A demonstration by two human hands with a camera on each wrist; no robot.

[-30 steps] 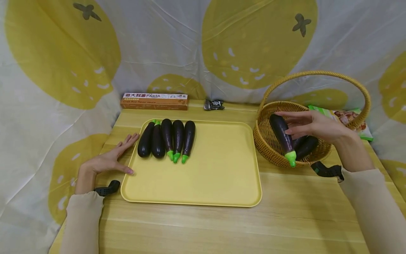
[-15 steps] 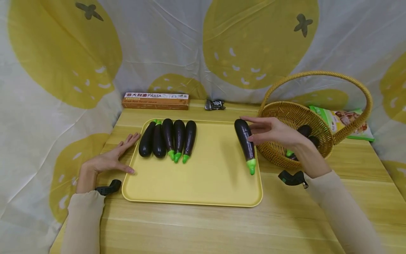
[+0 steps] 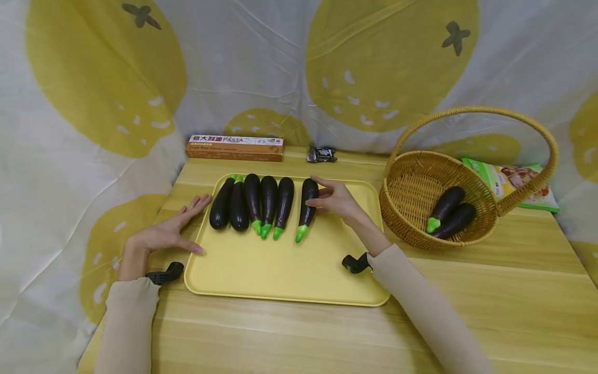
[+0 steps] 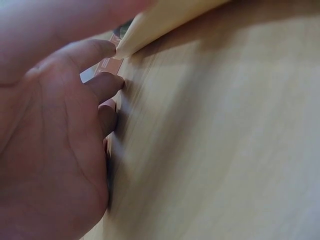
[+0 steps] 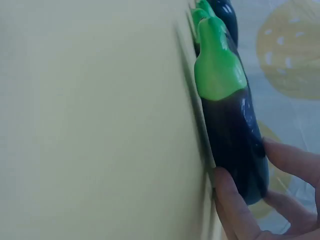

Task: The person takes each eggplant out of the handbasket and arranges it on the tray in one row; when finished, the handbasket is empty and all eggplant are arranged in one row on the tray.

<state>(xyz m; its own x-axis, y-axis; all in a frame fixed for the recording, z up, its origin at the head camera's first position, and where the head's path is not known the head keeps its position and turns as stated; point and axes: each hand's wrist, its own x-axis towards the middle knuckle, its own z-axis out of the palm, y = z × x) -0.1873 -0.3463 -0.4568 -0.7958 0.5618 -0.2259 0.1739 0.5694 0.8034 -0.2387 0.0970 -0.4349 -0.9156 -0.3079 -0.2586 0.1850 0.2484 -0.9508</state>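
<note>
My right hand (image 3: 337,200) pinches a dark purple eggplant (image 3: 307,208) with a bright green stem end, close over the yellow tray (image 3: 289,270). In the right wrist view the thumb and fingers grip the rounded end of this eggplant (image 5: 232,125), its green cap pointing away. Just left of it, several eggplants (image 3: 252,205) lie side by side on the tray; two at the far left have their green ends toward the back, the others toward the front. My left hand (image 3: 163,236) rests at the tray's left edge, fingers spread and thumb on the rim. Its fingers (image 4: 105,87) touch near the tray's underside edge.
A wicker basket (image 3: 392,223) with a tall handle stands right of the tray, two eggplants (image 3: 450,210) inside. Behind it lies a green-and-white food bag (image 3: 504,176). A pasta box (image 3: 234,149) and a small black packet (image 3: 321,154) sit at the back of the wooden table (image 3: 280,332).
My right hand has carried the eggplant left from above the basket, across the tray, to beside the row. The left hand has stayed at the tray's edge.
</note>
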